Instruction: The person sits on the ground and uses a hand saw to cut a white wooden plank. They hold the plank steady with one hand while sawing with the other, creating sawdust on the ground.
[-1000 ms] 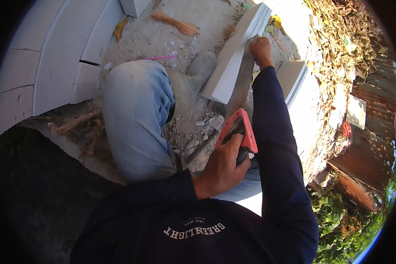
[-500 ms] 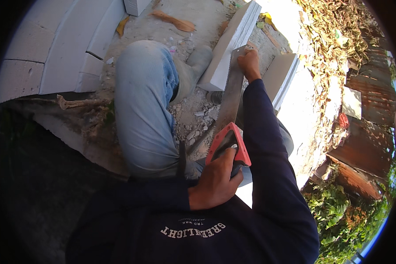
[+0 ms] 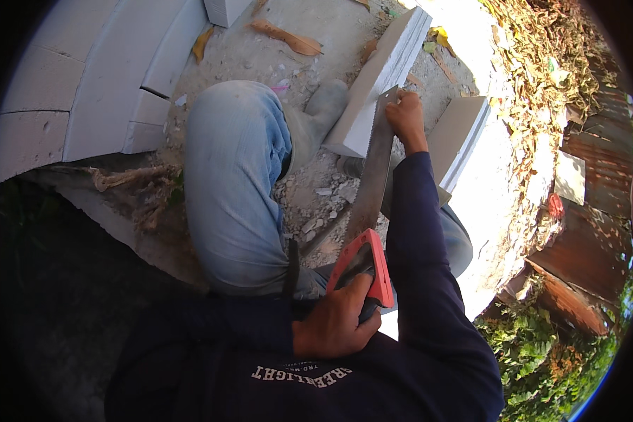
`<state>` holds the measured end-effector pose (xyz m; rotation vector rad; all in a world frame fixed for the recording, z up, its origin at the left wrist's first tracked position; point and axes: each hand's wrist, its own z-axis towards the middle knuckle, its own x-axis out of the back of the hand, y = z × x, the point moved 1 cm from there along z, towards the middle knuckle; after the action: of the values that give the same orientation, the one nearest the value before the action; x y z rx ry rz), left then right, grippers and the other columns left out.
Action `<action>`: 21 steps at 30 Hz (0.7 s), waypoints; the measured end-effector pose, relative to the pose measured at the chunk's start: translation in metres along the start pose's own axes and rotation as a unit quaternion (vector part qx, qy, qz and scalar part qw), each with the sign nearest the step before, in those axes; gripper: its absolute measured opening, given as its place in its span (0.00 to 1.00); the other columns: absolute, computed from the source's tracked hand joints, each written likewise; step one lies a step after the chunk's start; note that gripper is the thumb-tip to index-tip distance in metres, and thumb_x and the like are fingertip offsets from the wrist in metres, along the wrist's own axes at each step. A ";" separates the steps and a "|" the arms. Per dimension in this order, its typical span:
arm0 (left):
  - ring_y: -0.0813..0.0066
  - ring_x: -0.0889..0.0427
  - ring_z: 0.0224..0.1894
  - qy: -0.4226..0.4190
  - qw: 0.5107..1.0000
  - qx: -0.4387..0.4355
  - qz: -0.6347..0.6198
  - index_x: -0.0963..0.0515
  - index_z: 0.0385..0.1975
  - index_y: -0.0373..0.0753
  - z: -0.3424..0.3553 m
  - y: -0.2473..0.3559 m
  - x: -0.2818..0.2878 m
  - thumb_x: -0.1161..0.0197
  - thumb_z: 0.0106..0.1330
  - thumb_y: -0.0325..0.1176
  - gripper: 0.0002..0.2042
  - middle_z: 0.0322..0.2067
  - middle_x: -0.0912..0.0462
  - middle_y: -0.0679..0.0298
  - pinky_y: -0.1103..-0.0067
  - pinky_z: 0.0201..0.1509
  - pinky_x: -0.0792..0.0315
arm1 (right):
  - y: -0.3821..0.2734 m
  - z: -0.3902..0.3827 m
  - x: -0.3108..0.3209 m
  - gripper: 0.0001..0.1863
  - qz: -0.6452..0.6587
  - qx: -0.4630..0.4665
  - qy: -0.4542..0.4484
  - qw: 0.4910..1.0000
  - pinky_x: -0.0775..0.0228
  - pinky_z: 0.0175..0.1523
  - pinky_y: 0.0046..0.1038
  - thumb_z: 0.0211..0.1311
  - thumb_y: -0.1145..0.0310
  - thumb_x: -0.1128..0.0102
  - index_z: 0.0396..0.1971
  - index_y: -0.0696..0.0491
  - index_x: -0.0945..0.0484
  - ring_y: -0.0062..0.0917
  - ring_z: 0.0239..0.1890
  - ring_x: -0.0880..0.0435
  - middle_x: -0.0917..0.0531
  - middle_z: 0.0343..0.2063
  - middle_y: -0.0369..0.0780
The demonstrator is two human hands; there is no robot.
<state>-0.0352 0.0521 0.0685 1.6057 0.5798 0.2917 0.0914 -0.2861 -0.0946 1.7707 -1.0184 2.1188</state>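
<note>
My left hand (image 3: 336,316) is wrapped round the red and black handle of a hand saw (image 3: 374,169), close to my chest. The long, toothed metal blade points away from me. At its far end my right hand (image 3: 406,118) pinches the blade tip. Just left of the tip, a long white block (image 3: 378,84) lies slanting away on the ground. The blade's toothed edge runs beside the block's near end; whether they touch I cannot tell. A second white block (image 3: 457,133) lies to the right of my right forearm.
Larger pale blocks (image 3: 105,77) stand stacked at the left. Rubble (image 3: 316,204) lies between my bent legs, and my boot (image 3: 320,112) is beside the long block. Dry leaves (image 3: 534,91), rusty metal sheets (image 3: 580,239) and green plants (image 3: 534,352) line the right side.
The saw handle and my left hand have come a little nearer to my body. My right hand stays on the blade tip. The whole view has shifted slightly.
</note>
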 end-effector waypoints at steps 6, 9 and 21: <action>0.57 0.20 0.28 -0.035 0.998 0.011 -0.050 0.31 0.40 0.31 0.018 -0.021 0.006 0.38 0.57 0.23 0.12 0.28 0.24 0.52 0.68 0.33 0.29 | -0.030 0.033 0.050 0.12 0.034 -0.088 0.013 0.995 0.25 0.47 0.44 0.47 0.75 0.45 0.31 0.63 0.18 0.52 0.39 0.15 0.16 0.31 0.59; 0.46 0.18 0.26 -0.006 0.999 -0.009 -0.048 0.34 0.37 0.29 0.058 -0.024 0.008 0.38 0.56 0.22 0.12 0.22 0.23 0.45 0.60 0.32 0.28 | -0.013 0.061 0.032 0.12 0.022 -0.077 0.039 0.996 0.25 0.48 0.44 0.47 0.74 0.46 0.31 0.62 0.18 0.51 0.41 0.15 0.16 0.32 0.59; 0.43 0.19 0.25 0.031 0.999 -0.031 -0.013 0.36 0.34 0.29 0.086 -0.045 -0.005 0.39 0.56 0.22 0.12 0.18 0.25 0.43 0.59 0.29 0.29 | 0.027 0.092 0.005 0.24 0.012 -0.050 0.046 0.998 0.25 0.53 0.39 0.49 0.72 0.44 0.49 0.61 0.18 0.47 0.47 0.14 0.15 0.39 0.59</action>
<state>-0.0038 -0.0223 0.0146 1.5320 0.6322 0.3376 0.1476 -0.3641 -0.0958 1.6081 -1.1070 2.1027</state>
